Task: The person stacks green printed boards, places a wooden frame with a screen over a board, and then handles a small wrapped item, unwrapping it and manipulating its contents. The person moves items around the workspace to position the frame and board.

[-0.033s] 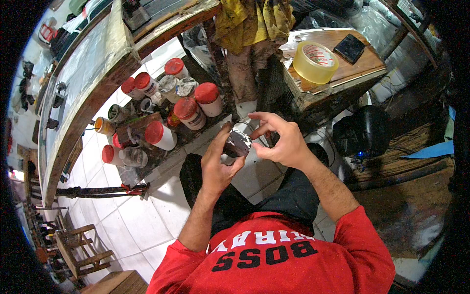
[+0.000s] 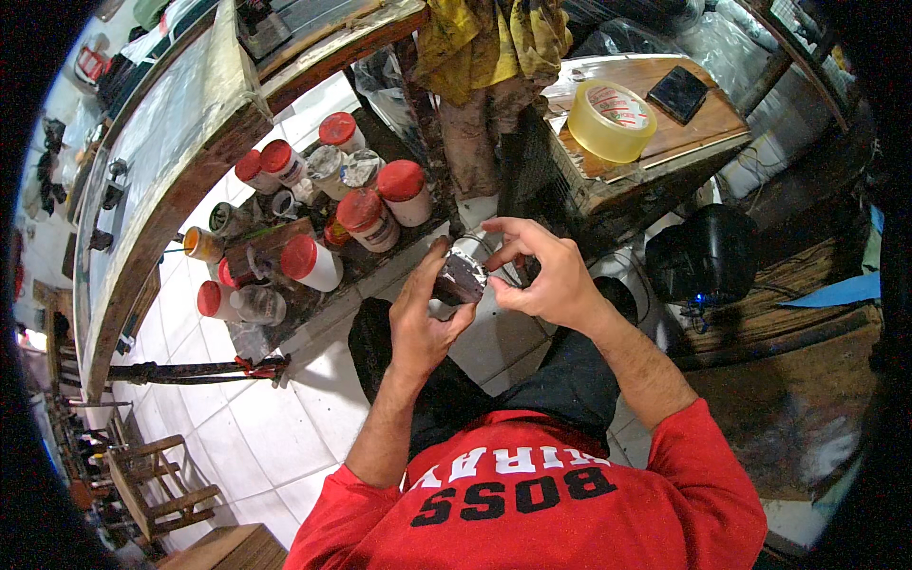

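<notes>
White patches mark the top of a dark block [image 2: 459,279], gripped between the thumb and fingers of the left hand [image 2: 418,312] above the knees. The right hand [image 2: 546,275] bends thumb and forefinger together at the block's right edge; whether they pinch it, I cannot tell. Beyond, on a low board [image 2: 359,269], stand white tubs [image 2: 380,235] under red lids [image 2: 401,178], their contents hidden. Among them are a clear jar [image 2: 258,307] and an orange-rimmed jar [image 2: 202,245], contents unclear. Farther right, a box [image 2: 689,138] with a worn, wood-grained top bears a roll of yellowish tape [image 2: 608,144] and a flat black slab [image 2: 677,95]. A crumpled yellow cloth [image 2: 470,47] hangs left of the box. A rounded black machine [image 2: 701,252] with a blue light sits at right. At left, a rough wooden frame [image 2: 171,190] overhangs the glossy white tiles [image 2: 237,442], hiding part of them.
</notes>
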`<state>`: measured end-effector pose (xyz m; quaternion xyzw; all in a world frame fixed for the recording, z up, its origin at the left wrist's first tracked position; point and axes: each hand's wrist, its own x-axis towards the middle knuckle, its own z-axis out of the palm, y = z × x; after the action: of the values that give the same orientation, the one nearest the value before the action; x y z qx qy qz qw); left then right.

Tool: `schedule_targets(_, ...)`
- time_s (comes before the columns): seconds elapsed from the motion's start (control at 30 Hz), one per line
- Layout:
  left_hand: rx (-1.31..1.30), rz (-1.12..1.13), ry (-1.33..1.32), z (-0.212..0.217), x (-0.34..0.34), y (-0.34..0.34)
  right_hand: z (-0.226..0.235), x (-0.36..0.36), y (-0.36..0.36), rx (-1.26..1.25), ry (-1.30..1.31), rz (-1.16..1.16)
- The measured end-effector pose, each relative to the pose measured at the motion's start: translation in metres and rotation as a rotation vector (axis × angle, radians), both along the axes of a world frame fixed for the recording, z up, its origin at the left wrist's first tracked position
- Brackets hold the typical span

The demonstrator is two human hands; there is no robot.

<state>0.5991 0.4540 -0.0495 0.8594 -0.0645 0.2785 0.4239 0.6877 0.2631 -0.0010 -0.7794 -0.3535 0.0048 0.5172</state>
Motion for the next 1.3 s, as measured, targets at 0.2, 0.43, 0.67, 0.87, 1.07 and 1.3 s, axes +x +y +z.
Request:
schedule_targets(0.2,0.082,-0.016,-0.022,-0.001,0.003,0.001,-0.003,-0.003,0.001,0.005,-0.019,-0.002)
schedule_targets(0.43,0.020,-0.008,0.099,-0.005,-0.003,-0.002,-0.016,-0.001,0.001,0.034,0.014,-0.006)
schedule_targets(0.67,-0.096,-0.074,0.296,-0.003,-0.007,0.003,-0.019,-0.002,-0.005,-0.040,0.126,-0.003)
schedule_targets(0.87,-0.532,-0.175,0.408,-0.005,-0.010,0.002,-0.019,0.005,-0.010,0.137,0.464,0.163)
schedule_targets(1.07,-0.384,-0.175,0.310,0.000,-0.010,0.003,-0.015,-0.004,-0.016,0.221,0.516,0.191)
schedule_targets(1.3,-0.134,-0.203,0.216,0.017,-0.012,0.005,-0.008,-0.003,-0.017,0.089,0.486,0.166)
